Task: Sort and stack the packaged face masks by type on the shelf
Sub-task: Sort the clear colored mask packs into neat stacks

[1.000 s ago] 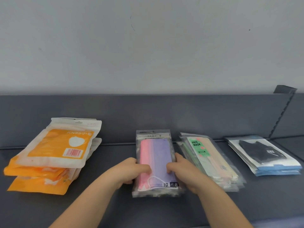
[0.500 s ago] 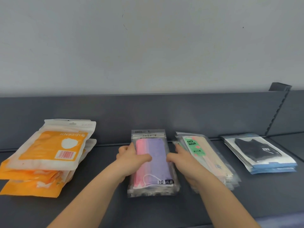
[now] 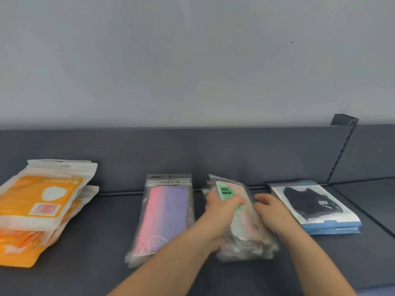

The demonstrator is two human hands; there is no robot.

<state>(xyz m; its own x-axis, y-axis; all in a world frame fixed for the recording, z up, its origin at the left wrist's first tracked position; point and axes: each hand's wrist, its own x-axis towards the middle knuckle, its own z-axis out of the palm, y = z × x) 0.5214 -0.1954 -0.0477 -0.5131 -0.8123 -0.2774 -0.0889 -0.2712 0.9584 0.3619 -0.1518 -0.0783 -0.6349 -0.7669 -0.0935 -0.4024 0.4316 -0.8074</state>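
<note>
Head view: our hands have left the pink-and-purple mask stack [image 3: 164,216] and moved right to the "FACE MASK" stack [image 3: 241,221]. Our left hand [image 3: 222,208] grasps its left edge, thumb across the green label; our right hand [image 3: 271,210] presses the right edge, fingers loose. We judge squaring-up follows. Lower packs blur together; the orange KN95 stack [image 3: 42,208] is cut off.

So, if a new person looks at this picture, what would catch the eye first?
Probably the bright orange KN95 packs, piled loosely at the far left of the dark grey shelf. Next, the left hand and right hand, each at one side of the clear stack with the green FACE MASK label, right of centre. The pink-and-purple pack lies beside it.
</note>
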